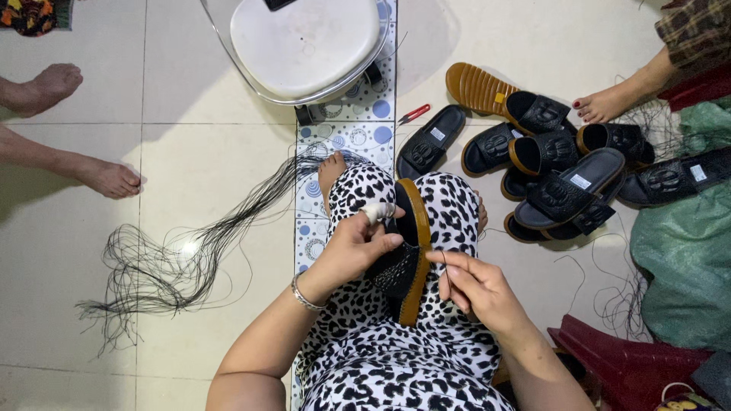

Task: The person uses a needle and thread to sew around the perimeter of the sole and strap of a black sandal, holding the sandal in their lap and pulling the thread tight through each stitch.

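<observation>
1. Clearly the step in hand is hand-stitching: a black slide sandal with a tan rubber sole (407, 259) stands on edge across the person's lap, on the black-and-white leopard-print fabric (396, 358) of their clothing.

2. The left hand (354, 247) has its grip clenched around the sandal's black upper strap, thumb on top, holding it steady. A white wrap covers one fingertip (378, 211) just above that grip, touching the sole's edge, and a silver bracelet (304, 297) sits at the wrist.

3. The right hand (472, 285) has its grip pinched shut on something very thin, just beside the sole's tan rim. A fine dark thread (447, 280) seems to run from the pinch; whether a needle is there too is too small to tell.

4. My judgement: a stitch is being drawn or started at the seam between strap and sole. The next move calls for a firm left hold so the sandal does not twist, and a steady pull or push by the right hand, close to the rim.

5. Well to the left of the left grip, a loose bundle of long black threads (167, 266) trails over the pale tiled floor (205, 160).

6. Beyond the right grip, up and to the right, lies a heap of matching black sandals (563, 183), with small red-handled snips (413, 114) nearby.

7. Other people's bare feet show at the far left (110, 179) and upper right (601, 105).
</observation>
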